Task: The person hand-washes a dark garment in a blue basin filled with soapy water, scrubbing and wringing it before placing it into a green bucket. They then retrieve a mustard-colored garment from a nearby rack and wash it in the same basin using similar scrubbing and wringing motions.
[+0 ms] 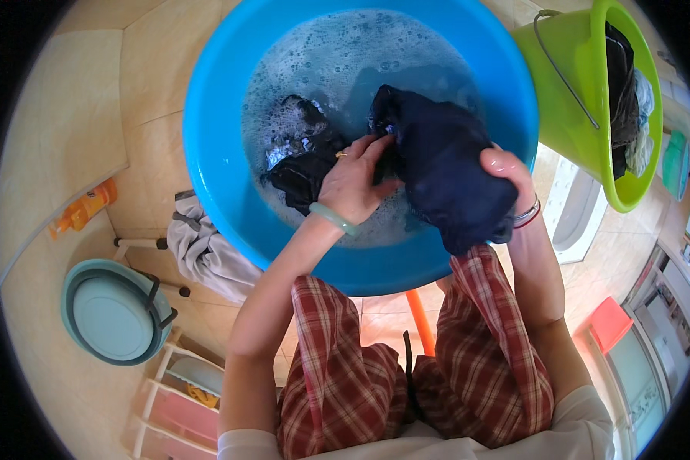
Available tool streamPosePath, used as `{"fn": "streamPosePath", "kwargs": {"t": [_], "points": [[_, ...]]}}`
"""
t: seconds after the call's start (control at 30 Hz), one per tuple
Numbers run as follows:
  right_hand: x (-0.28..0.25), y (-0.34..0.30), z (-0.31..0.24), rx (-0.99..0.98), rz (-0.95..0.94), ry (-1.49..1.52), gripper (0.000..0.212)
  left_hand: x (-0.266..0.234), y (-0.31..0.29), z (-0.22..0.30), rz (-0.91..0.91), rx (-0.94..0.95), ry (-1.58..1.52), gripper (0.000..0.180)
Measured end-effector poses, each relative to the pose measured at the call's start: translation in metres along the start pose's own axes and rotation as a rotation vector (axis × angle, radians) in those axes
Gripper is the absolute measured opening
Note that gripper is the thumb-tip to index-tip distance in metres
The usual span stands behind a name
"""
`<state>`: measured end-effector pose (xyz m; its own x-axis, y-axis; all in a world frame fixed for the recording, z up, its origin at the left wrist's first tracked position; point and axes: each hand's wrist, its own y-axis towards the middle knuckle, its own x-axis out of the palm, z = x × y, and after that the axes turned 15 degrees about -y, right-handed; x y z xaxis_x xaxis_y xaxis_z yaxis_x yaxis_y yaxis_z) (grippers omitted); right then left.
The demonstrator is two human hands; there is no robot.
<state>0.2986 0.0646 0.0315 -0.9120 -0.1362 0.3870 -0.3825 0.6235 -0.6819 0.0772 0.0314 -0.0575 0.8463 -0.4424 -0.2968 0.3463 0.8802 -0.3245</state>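
Cloth at the rim, knee just below

Leaning hard on the near rim of the blue tub (199, 146) could tip it or slop foamy water (353, 50) onto the floor. The navy cloth (456, 165) is bunched over the tub's near right side, its lower end at the rim beside the right knee of the plaid trousers (326, 330). If it slips outward, its likely soaked weight could drag it over the edge and wet them. The right hand (511, 175) grasps it from the right; a slick surface could loosen that hold. The left hand (354, 182) reaches to its left edge, beside the black cloth (303, 176), so the two could tangle. A ring (341, 154) on the left hand might snag fabric.

What supports the tub is mostly hidden; one orange leg (422, 322) shows below. Clothes (623, 100) in the green bucket (567, 92) show only at its mouth. Foam and water hide part of the black cloth. Most right fingers are out of sight, and I cannot tell whether the left fingertips pinch the navy cloth or merely touch it.
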Motion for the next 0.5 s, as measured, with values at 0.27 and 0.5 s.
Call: {"fn": "streamPosePath", "kwargs": {"t": [0.27,0.5], "points": [[-0.003,0.024,0.045,-0.036,-0.508,-1.316,0.064,-0.024,-0.018,-0.026,0.441,0.068,0.377,0.053],[0.023,0.029,0.072,0.027,-0.451,-1.681,0.048,-0.053,-0.02,-0.047,0.301,-0.056,0.432,0.015]]}}
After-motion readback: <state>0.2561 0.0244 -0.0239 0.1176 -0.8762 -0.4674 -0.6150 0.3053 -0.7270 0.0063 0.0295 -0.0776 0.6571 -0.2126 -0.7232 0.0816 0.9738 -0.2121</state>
